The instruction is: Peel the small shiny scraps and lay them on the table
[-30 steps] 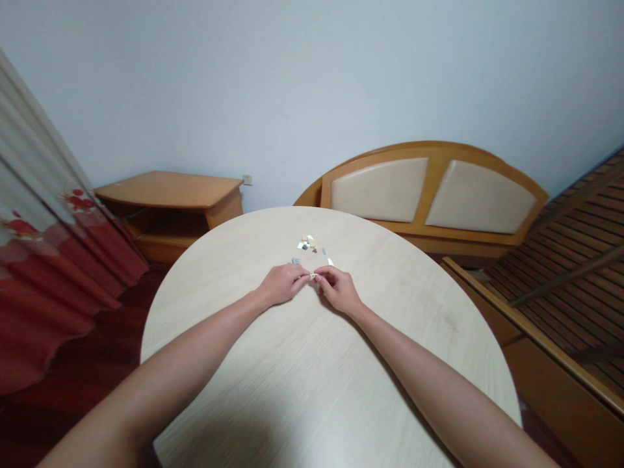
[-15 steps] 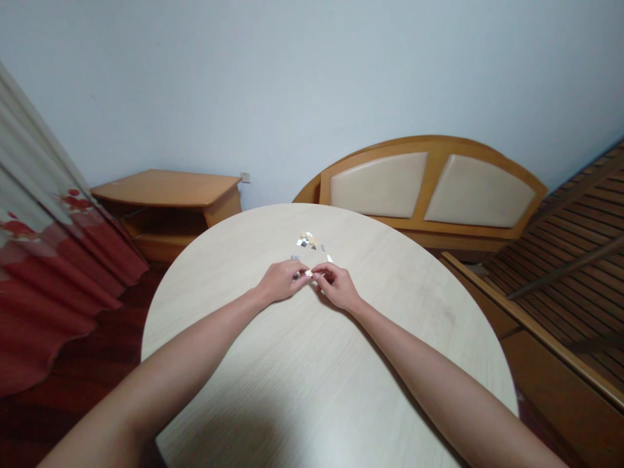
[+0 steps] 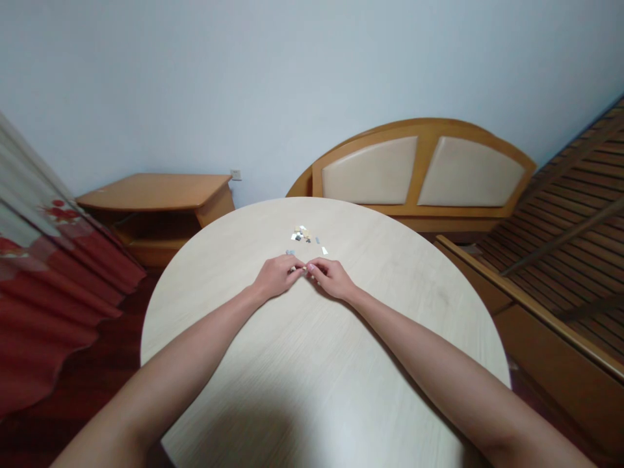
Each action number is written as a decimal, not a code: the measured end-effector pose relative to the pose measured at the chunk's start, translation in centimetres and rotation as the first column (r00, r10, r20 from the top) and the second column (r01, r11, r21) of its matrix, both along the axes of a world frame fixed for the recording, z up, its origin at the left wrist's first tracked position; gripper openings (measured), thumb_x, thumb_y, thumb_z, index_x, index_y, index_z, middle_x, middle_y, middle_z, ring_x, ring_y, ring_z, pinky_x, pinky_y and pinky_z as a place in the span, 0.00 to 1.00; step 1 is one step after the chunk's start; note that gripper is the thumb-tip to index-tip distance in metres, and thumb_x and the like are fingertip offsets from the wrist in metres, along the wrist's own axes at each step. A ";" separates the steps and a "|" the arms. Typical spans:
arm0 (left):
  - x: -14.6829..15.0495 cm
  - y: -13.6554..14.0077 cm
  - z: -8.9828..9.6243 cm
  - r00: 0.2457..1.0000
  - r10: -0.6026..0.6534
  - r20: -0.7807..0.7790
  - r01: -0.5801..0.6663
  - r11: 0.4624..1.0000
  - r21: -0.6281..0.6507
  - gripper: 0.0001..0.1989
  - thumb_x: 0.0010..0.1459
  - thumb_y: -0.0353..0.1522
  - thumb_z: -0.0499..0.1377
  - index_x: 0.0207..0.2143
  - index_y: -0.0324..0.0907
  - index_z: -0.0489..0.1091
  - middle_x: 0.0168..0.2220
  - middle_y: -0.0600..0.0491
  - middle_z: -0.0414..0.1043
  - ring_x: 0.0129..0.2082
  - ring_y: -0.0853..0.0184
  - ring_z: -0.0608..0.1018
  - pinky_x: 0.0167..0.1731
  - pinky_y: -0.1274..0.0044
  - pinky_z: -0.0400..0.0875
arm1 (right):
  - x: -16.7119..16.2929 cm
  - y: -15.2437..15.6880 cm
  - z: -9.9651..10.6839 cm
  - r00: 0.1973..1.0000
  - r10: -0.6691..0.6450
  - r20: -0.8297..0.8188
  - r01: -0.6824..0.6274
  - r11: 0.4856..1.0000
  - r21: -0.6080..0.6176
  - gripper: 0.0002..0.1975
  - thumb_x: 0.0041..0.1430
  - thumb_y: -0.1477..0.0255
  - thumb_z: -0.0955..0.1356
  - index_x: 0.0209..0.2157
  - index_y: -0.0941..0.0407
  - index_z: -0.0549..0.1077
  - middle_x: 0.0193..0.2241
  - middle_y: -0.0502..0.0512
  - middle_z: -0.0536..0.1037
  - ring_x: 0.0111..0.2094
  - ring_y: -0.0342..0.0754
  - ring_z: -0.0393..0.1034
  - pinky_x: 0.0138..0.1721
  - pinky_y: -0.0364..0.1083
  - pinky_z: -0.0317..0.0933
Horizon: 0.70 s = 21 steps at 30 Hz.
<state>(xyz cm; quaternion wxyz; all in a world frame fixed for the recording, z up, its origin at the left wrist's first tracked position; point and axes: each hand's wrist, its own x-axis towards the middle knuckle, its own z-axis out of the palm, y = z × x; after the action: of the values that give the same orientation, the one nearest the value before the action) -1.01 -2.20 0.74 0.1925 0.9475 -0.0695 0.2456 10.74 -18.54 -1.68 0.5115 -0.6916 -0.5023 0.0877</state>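
My left hand (image 3: pixel 277 275) and my right hand (image 3: pixel 332 277) meet over the middle of a round, pale wooden table (image 3: pixel 263 364). Their fingertips pinch a tiny light-coloured piece (image 3: pixel 305 268) between them, too small to name. Both hands are closed, thumbs against fingers. Just beyond them lies a loose cluster of small flat pieces, among them dark grey bits (image 3: pixel 298 238), a tan one (image 3: pixel 306 233) and white ones. A white rectangular piece (image 3: pixel 324 251) rests past my right fingers, and a bluish-grey piece (image 3: pixel 290 252) past my left ones. My fingers partly hide what they hold.
A low wooden cabinet (image 3: pixel 160 190) stands at the back left by a red and white curtain (image 3: pixel 58 286). Behind the table is a wooden headboard (image 3: pixel 419 170) with cream panels. Slatted wood (image 3: pixel 575 227) leans at the right.
The view has shifted slightly. My fingertips have drawn closer together, and the small piece between them shows less than before. The pieces on the table appear to lie as they did.
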 end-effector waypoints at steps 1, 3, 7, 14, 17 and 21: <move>0.0 0.1 -0.1 1.000 -0.001 0.003 0.001 1.000 0.003 0.09 0.64 0.33 0.56 0.39 0.43 0.77 0.35 0.51 0.78 0.36 0.67 0.77 0.38 0.75 0.70 | 0.0 0.0 0.0 1.000 0.003 0.011 -0.003 1.000 -0.008 0.18 0.66 0.58 0.63 0.36 0.56 0.78 0.28 0.53 0.78 0.28 0.45 0.70 0.30 0.43 0.62; 0.0 0.2 -0.2 1.000 -0.004 0.010 0.004 1.000 0.003 0.09 0.64 0.33 0.57 0.40 0.43 0.77 0.35 0.52 0.78 0.36 0.67 0.77 0.38 0.75 0.69 | 0.0 0.0 0.2 1.000 0.006 0.029 -0.006 1.000 -0.018 0.19 0.66 0.58 0.63 0.36 0.56 0.78 0.28 0.53 0.78 0.28 0.45 0.69 0.30 0.43 0.61; 0.1 0.4 -0.5 1.000 -0.011 0.028 0.011 1.000 -0.004 0.08 0.63 0.31 0.57 0.40 0.43 0.77 0.36 0.52 0.79 0.37 0.67 0.78 0.38 0.75 0.69 | 0.0 -0.1 0.4 0.998 0.024 0.055 -0.022 0.999 -0.037 0.18 0.65 0.58 0.63 0.37 0.57 0.78 0.27 0.52 0.78 0.28 0.45 0.68 0.30 0.42 0.59; 0.2 0.3 -0.4 1.000 0.000 0.018 -0.001 1.000 0.003 0.07 0.63 0.33 0.58 0.39 0.43 0.77 0.35 0.52 0.79 0.35 0.67 0.77 0.38 0.76 0.69 | -0.2 -0.2 0.6 0.996 0.011 0.088 -0.008 1.000 -0.027 0.17 0.64 0.60 0.65 0.36 0.57 0.78 0.27 0.52 0.78 0.28 0.45 0.68 0.31 0.43 0.59; 0.1 0.1 -0.2 1.000 0.008 0.011 -0.008 1.000 -0.004 0.08 0.63 0.35 0.58 0.38 0.43 0.77 0.35 0.52 0.78 0.33 0.68 0.77 0.36 0.76 0.68 | -0.2 -0.2 0.5 0.996 0.001 0.087 0.000 1.000 -0.022 0.15 0.64 0.61 0.65 0.36 0.57 0.78 0.29 0.52 0.79 0.28 0.45 0.68 0.31 0.43 0.60; 0.0 0.0 0.1 1.000 0.003 -0.008 -0.003 1.000 -0.010 0.10 0.64 0.37 0.58 0.38 0.42 0.77 0.34 0.52 0.78 0.33 0.68 0.77 0.35 0.77 0.67 | -0.1 -0.1 0.3 0.996 0.002 0.090 0.000 1.000 -0.021 0.14 0.64 0.61 0.66 0.36 0.58 0.77 0.29 0.53 0.79 0.28 0.44 0.67 0.31 0.43 0.59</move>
<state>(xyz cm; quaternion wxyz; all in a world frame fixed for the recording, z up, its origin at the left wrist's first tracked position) -0.99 -2.24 0.80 0.1970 0.9477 -0.0662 0.2424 10.68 -18.68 -1.41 0.4809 -0.7000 -0.5244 0.0620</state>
